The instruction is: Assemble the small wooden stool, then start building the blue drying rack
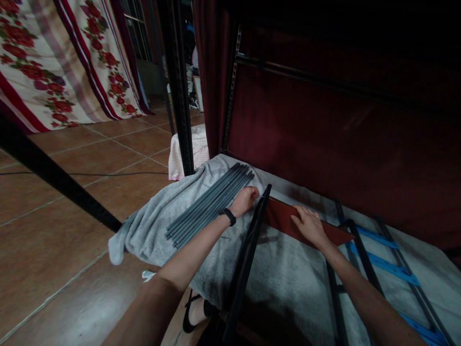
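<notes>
1. The reddish-brown board (284, 220) lies across the middle of the cloth-covered counter (288, 274), between the near edge and the back edge, its left end right by the black metal bar (249, 247). I cannot tell whether that end sits against the bar or just behind it.

2. My right grip (310, 225) is closed over the board's upper edge, fingers across the top and thumb down the near face. I judge this hold best for steadying: firm enough that the board doesn't twist, light enough for it to slide a little.

3. My left grip (246, 199) is curled nearly closed beside the bar's upper end; I cannot tell whether anything is pinched in it. That end deserves small finger movements, with the wrist loose.

4. While the left grip works, the right should press evenly along the board, so the left end doesn't tip away from the bar.

5. I should mind my left forearm over the grey rods (211, 204) toward the counter's left edge; a careless elbow could roll them.

6. Toward the counter's right end, the black frame with blue slats (378, 262) is close to my right forearm, so I'd lift rather than drag.
</notes>
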Demonstrator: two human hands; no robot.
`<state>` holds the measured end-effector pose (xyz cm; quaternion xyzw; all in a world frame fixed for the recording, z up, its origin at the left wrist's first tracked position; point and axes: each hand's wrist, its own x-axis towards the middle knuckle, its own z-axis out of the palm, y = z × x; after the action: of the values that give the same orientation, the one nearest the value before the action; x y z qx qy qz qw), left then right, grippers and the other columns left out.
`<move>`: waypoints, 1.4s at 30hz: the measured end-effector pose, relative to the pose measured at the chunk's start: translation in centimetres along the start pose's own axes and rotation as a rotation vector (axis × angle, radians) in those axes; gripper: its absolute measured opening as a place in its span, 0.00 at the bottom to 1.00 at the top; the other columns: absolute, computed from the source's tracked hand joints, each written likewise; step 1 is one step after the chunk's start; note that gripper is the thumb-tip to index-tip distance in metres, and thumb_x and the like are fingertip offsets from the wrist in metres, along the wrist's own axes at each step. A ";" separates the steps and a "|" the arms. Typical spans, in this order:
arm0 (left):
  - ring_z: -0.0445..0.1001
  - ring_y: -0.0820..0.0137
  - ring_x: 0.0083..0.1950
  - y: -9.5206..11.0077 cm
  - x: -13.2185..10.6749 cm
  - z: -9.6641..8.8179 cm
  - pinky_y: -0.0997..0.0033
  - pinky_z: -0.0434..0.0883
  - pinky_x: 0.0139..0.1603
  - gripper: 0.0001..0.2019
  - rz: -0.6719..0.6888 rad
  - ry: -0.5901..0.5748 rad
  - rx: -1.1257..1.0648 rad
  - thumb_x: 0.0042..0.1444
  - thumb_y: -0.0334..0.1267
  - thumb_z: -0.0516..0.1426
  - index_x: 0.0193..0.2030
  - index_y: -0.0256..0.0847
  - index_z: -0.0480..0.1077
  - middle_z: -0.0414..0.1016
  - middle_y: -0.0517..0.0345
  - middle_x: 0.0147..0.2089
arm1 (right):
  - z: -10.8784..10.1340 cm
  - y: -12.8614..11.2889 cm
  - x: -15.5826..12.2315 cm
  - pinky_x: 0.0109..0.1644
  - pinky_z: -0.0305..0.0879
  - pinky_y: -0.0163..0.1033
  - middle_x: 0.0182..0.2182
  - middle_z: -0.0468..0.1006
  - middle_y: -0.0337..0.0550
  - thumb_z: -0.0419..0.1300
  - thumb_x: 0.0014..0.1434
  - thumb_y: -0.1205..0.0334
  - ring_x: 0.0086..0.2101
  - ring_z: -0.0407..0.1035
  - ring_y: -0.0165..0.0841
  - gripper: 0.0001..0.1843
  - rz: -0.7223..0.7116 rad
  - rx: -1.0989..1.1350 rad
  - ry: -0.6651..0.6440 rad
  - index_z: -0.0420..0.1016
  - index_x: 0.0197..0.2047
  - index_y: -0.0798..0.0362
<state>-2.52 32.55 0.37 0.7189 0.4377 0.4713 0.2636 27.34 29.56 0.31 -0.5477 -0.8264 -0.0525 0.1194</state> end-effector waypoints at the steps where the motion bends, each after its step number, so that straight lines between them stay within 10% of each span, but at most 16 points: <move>1: 0.66 0.72 0.29 -0.1 0.0 0.0 0.72 0.63 0.36 0.09 -0.006 -0.007 -0.017 0.52 0.26 0.52 0.27 0.37 0.72 0.70 0.59 0.26 | 0.1 0.1 0.1 0.53 0.58 0.48 0.54 0.76 0.50 0.48 0.68 0.55 0.52 0.69 0.43 0.20 -0.001 0.003 0.006 0.66 0.59 0.51; 42: 0.69 0.72 0.35 -1.1 -0.5 0.0 0.73 0.64 0.38 0.11 0.102 -0.047 0.029 0.57 0.23 0.50 0.32 0.37 0.71 0.72 0.57 0.33 | 1.1 1.4 0.5 0.53 0.61 0.52 0.49 0.78 0.50 0.49 0.65 0.49 0.50 0.71 0.45 0.21 -0.006 0.020 0.076 0.68 0.55 0.50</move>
<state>-3.03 32.59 -0.70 0.7548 0.4009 0.4609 0.2389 28.33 30.78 -0.72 -0.5414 -0.8235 -0.0652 0.1562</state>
